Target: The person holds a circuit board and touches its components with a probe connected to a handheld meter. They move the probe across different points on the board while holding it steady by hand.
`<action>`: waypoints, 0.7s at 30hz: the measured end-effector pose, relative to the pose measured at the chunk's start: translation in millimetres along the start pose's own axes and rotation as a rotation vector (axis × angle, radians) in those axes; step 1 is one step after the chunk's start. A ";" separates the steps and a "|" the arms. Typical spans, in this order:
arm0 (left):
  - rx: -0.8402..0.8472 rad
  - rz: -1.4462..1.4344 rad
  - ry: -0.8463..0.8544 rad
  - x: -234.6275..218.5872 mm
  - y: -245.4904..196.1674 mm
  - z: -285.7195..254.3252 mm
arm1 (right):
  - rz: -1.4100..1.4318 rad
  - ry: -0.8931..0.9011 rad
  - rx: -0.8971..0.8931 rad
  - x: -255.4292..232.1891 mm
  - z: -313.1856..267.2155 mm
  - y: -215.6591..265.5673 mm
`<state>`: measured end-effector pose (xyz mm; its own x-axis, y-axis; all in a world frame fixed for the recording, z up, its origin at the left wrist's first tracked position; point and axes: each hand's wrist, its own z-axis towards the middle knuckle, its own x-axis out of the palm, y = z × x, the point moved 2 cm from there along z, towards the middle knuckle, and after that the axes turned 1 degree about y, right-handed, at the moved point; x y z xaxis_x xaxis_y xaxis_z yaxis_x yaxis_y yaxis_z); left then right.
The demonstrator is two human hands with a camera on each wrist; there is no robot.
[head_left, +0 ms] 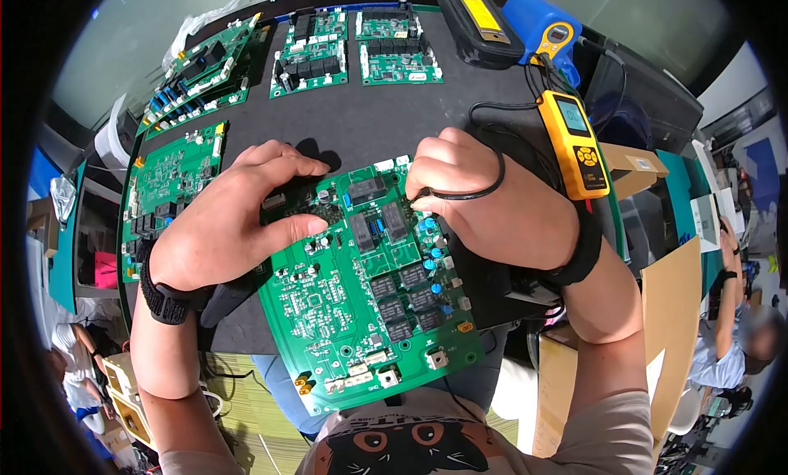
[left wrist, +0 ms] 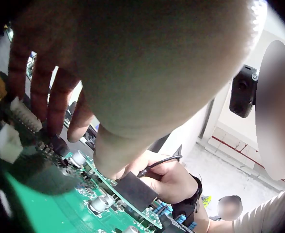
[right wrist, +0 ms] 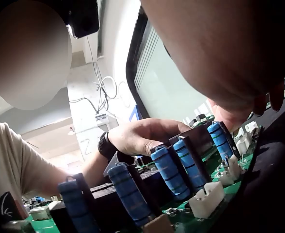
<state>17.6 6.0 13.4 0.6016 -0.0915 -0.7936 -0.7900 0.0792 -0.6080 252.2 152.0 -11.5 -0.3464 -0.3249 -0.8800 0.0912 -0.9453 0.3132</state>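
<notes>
A large green circuit board (head_left: 328, 367) lies at a slant across the table's near edge, reaching over the person's lap. My left hand (head_left: 217, 216) grips its upper left edge, thumb on the face and fingers past the rim. At the upper right edge my right hand (head_left: 484, 184), fingers curled, pinches the end of a black cord (head_left: 472, 196) that loops over the wrist side. Its tip is hidden by the fingers. Black relays (head_left: 396, 319) sit mid-board. Blue cylindrical components (right wrist: 169, 172) stand in a row below the right hand in the right wrist view.
Several green boards (head_left: 316, 69) lie at the back, with stacked ones (head_left: 197, 77) at far left and another (head_left: 180, 167) beside my left hand. On the right are a yellow meter (head_left: 574, 143), a blue device (head_left: 538, 24), a black case (head_left: 480, 24) and cardboard (head_left: 673, 311).
</notes>
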 end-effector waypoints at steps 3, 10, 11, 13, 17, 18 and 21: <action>0.010 0.001 -0.006 0.0 0.2 -0.1 | -0.077 0.009 -0.083 0.1 0.2 -0.6; -0.002 -0.006 -0.014 0.0 -0.6 0.3 | -0.078 0.022 -0.074 0.4 0.6 -0.2; 0.002 -0.004 -0.006 -0.1 -1.5 0.6 | -0.040 -0.002 -0.057 0.8 0.1 -1.6; -0.008 0.008 -0.005 0.3 -1.5 0.9 | -0.029 0.008 -0.036 -0.4 0.8 -2.1; 0.039 0.053 -0.038 1.6 0.1 0.3 | -0.017 0.002 -0.039 -0.1 0.0 -1.8; 0.041 0.053 -0.047 -0.2 -1.6 1.0 | -0.024 0.004 -0.044 -0.6 0.3 -2.3; -0.026 -0.001 -0.007 -0.4 -2.9 1.0 | -0.031 -0.007 -0.045 2.5 -1.0 -3.5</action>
<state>19.8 6.8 15.4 0.6029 -0.0844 -0.7933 -0.7923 0.0532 -0.6078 251.9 154.5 -15.1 -0.3563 -0.2950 -0.8866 0.1223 -0.9554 0.2688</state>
